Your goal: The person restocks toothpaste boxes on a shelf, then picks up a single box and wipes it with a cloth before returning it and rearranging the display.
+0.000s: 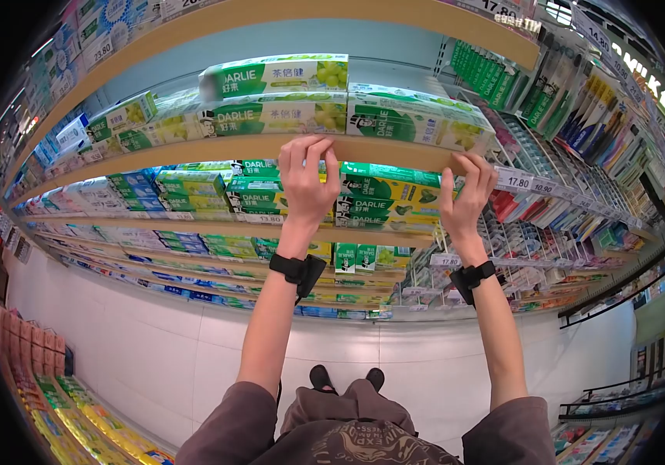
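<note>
My left hand (pixel 309 177) is at the wooden front edge of a shelf (pixel 394 152), its fingers curled against the edge. Further right, my right hand (pixel 465 192) grips the same edge near its right end, thumb below and fingers bent over the top. Just behind the edge lie green and white Darlie toothpaste boxes; one toothpaste box (pixel 282 75) rests on top of another box (pixel 278 114), and a third box (pixel 417 116) sits to their right. Both wrists carry black straps with small devices. What the fingertips press on is partly hidden.
Under this shelf, lower tiers hold stacked green and yellow toothpaste boxes (pixel 390 211). Toothbrush packs (pixel 580 108) hang on racks at the right, by a price tag (pixel 517 180). A higher shelf (pixel 270 19) crosses above. Pale floor tiles (pixel 146 333) lie below.
</note>
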### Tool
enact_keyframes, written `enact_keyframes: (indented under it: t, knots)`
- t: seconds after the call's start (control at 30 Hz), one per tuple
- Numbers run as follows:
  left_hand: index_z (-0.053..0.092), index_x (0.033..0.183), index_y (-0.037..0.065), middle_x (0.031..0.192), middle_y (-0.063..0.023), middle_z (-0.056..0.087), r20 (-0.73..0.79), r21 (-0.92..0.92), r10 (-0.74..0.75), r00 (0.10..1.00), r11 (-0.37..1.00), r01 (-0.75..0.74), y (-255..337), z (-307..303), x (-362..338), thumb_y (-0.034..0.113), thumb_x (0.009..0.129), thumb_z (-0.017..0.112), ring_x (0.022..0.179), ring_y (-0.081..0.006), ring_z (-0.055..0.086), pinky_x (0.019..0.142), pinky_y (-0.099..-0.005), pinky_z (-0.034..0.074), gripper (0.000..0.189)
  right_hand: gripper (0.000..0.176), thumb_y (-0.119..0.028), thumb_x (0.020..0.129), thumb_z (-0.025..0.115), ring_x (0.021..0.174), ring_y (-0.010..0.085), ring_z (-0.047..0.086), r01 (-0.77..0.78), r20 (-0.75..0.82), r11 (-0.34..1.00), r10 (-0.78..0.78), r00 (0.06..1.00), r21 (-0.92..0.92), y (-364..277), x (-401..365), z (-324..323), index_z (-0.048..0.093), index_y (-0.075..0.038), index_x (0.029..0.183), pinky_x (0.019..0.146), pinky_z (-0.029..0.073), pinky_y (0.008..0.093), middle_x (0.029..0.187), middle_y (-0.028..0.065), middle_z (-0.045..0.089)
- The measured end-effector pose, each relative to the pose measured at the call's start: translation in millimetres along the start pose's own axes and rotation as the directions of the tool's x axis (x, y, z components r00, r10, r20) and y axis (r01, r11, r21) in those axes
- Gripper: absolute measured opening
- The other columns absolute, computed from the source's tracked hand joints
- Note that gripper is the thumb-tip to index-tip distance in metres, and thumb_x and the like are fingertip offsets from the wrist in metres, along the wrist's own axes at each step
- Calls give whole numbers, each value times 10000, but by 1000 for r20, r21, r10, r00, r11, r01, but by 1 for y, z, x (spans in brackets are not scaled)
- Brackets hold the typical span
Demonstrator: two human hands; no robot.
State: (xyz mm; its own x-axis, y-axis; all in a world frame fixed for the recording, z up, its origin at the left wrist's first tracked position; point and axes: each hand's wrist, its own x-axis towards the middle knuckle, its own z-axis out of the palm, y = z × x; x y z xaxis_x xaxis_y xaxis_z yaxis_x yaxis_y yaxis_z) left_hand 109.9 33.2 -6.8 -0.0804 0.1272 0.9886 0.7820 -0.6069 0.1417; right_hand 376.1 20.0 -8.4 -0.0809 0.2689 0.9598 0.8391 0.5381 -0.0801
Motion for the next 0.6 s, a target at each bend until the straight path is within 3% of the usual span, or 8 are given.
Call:
enact_keyframes:
  t: [0.6]
  knots:
    - [671, 1026, 42, 1023, -84, 632, 48, -67, 59, 997, 996, -56, -7, -7, 2, 20, 833, 687, 977, -286, 593, 848, -411, 469, 195, 270, -104, 920, 647, 1147, 338, 489, 25, -7, 993, -26, 1000, -112, -5, 0, 1, 599, -31, 1175, 987, 400, 457, 1203, 144, 561]
